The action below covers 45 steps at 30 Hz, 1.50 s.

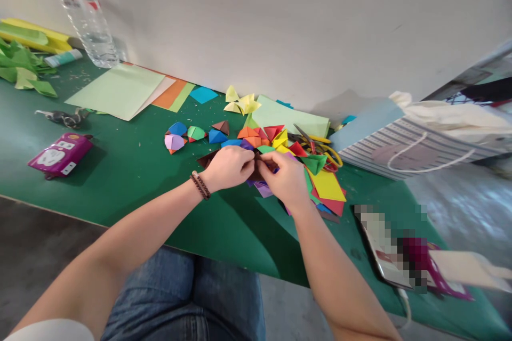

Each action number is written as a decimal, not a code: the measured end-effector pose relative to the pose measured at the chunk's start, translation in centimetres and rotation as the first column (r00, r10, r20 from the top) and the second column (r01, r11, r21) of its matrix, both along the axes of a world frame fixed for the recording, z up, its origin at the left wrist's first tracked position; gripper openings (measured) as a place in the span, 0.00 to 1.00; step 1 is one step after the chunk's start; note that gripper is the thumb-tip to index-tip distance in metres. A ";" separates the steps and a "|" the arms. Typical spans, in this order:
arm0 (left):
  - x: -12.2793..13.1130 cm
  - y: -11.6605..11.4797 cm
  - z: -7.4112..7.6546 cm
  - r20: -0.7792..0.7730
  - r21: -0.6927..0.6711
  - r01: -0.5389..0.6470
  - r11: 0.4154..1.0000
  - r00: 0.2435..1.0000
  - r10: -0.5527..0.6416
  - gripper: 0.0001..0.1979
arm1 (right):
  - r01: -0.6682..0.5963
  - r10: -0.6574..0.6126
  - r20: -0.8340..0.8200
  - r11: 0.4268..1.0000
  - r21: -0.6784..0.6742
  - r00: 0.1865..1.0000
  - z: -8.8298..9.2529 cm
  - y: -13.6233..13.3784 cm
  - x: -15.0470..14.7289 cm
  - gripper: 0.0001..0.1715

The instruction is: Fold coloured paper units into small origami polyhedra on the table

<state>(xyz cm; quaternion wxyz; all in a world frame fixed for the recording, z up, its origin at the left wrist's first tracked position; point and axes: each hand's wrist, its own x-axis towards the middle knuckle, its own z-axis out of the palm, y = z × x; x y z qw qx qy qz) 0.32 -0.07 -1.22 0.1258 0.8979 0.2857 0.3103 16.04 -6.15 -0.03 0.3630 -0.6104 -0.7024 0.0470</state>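
My left hand (230, 168), with a beaded bracelet at the wrist, is closed with its fingers pinched on a small piece of dark brown paper (255, 175). From the other side, my right hand (285, 176) pinches the same paper between thumb and fingers. The hands meet above the table, and their fingers hide most of the piece. Folded paper pieces lie around them: a blue one (218, 136), an orange one (248, 135), a green one (314, 163) and several more. Yellow paper (328, 186) lies by my right hand.
Scissors (334, 154) lie beside a striped paper bag (372, 141) on the green table (160, 186). A plastic bottle (86, 16) stands behind pale paper sheets (120, 90). A purple packet (61, 155) is on the left; a phone (384, 245) lies on the right.
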 end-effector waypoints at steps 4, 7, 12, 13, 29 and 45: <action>0.2 -0.2 -0.4 0.015 0.008 -0.041 0.999 0.999 0.041 0.13 | 0.018 -0.019 0.023 0.998 0.061 1.000 0.2 -0.1 -0.1 0.08; 0.4 -0.3 -0.7 0.069 -0.022 -0.081 0.996 0.994 0.083 0.13 | 0.026 -0.022 -0.047 0.996 0.080 0.999 0.1 0.0 0.1 0.10; 0.6 -0.5 -0.6 0.198 -0.215 -0.135 0.967 0.964 0.179 0.14 | 0.043 -0.060 -0.269 0.997 -0.071 0.961 -0.2 0.6 0.4 0.16; 0.6 -0.6 -0.5 0.205 -0.252 -0.132 0.959 0.961 0.186 0.14 | 0.046 -0.073 -0.304 0.994 -0.097 0.950 -0.3 0.7 0.5 0.15; 0.7 -0.5 -0.5 0.370 -0.487 0.093 0.869 0.923 0.108 0.04 | -0.081 0.071 -0.108 0.993 -0.090 0.992 0.1 0.4 0.7 0.10; 1.1 -0.4 -0.7 0.470 -0.688 0.159 0.708 0.841 0.268 0.04 | -0.009 -0.011 -0.228 0.996 -0.086 0.973 -0.6 0.7 0.6 0.11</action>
